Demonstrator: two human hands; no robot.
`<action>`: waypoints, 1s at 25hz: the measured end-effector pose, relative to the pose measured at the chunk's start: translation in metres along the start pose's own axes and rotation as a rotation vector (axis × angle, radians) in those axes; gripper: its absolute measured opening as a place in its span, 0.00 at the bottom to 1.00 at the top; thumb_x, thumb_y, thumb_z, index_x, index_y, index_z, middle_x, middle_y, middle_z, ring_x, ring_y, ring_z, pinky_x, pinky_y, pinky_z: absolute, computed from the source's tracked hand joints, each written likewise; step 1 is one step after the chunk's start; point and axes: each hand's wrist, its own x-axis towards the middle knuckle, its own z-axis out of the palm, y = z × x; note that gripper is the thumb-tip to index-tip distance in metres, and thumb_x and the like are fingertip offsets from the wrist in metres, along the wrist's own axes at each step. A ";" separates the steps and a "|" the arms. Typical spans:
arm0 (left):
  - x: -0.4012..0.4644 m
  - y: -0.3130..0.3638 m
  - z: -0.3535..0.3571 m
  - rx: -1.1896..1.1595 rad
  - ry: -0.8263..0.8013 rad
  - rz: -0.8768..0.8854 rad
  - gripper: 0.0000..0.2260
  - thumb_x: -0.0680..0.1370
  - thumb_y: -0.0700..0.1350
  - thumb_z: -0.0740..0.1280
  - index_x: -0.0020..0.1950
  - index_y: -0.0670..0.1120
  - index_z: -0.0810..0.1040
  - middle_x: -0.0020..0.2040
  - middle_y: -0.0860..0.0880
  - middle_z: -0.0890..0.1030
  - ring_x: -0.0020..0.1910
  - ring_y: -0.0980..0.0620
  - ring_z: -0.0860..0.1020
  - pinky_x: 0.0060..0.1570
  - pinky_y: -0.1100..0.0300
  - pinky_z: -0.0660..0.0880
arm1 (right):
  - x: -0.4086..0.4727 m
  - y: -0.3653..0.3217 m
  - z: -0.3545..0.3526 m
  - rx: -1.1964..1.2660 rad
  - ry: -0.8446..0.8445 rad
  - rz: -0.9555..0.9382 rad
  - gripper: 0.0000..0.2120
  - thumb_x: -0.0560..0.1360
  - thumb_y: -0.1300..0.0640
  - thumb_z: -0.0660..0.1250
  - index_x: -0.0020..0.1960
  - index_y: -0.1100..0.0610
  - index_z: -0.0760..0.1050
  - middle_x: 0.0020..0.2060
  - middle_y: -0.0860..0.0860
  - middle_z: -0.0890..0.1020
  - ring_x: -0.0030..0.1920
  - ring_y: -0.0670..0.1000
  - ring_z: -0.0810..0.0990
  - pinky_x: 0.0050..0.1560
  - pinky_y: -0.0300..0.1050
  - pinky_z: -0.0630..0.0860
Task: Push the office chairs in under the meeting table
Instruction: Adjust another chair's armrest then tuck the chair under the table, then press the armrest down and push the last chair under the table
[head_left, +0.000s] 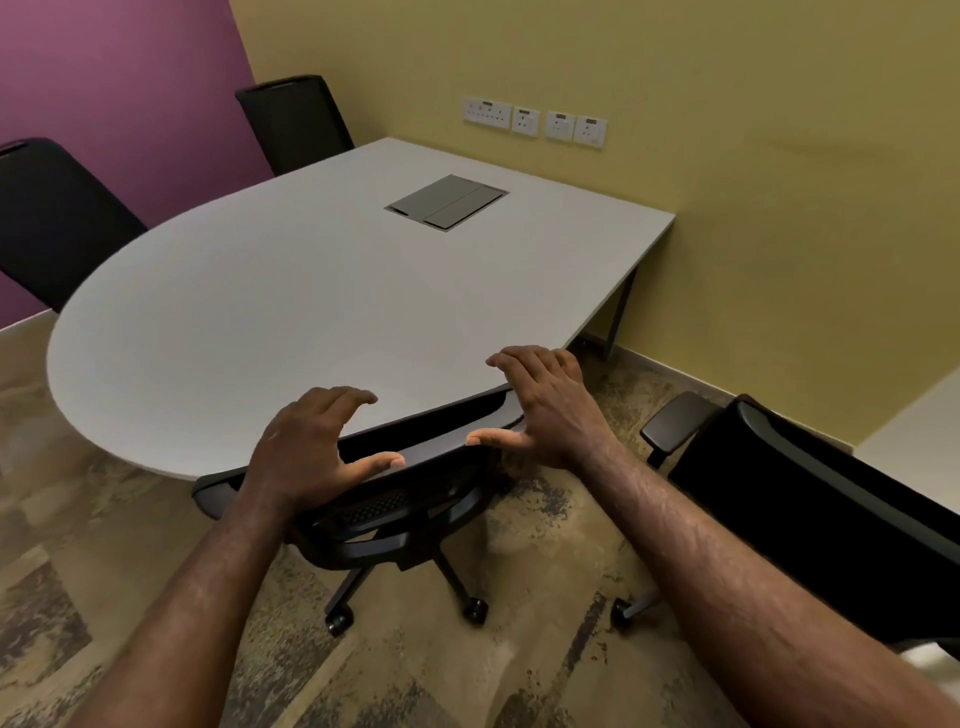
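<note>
step: near chair (415, 452) looks pushed under table (270, 291) | grip: left hand (306, 441), right hand (545, 410) open, fingers spread | next: push right chair (810, 519) in

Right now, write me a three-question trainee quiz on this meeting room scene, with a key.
1. True or false: the chair under both hands is already pushed in against the table.
2. Which chair stands out from the table? A) the one at the right B) the far one by the purple wall C) the left one
3. Fill in: the left hand and right hand are both ____, fingers spread.

Key:
1. True; its backrest top meets the table edge.
2. A
3. open
</note>
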 end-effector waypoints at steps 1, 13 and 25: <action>0.005 0.006 0.001 -0.009 0.007 0.018 0.36 0.67 0.78 0.57 0.64 0.53 0.74 0.60 0.52 0.78 0.59 0.51 0.75 0.51 0.52 0.73 | -0.002 0.003 -0.005 -0.010 0.017 0.018 0.44 0.68 0.22 0.53 0.70 0.53 0.64 0.68 0.53 0.72 0.68 0.54 0.67 0.70 0.59 0.58; 0.094 0.104 0.048 -0.153 -0.022 0.309 0.34 0.67 0.77 0.60 0.63 0.55 0.74 0.60 0.55 0.78 0.59 0.55 0.73 0.52 0.56 0.70 | -0.087 0.083 -0.076 -0.182 0.151 0.337 0.41 0.69 0.24 0.55 0.69 0.53 0.66 0.65 0.51 0.72 0.66 0.51 0.67 0.66 0.59 0.60; 0.165 0.274 0.114 -0.224 -0.235 0.620 0.39 0.67 0.77 0.60 0.68 0.51 0.72 0.64 0.51 0.77 0.62 0.51 0.74 0.57 0.51 0.76 | -0.225 0.167 -0.142 -0.281 0.154 0.735 0.42 0.69 0.23 0.53 0.70 0.53 0.65 0.66 0.51 0.72 0.66 0.53 0.67 0.67 0.57 0.57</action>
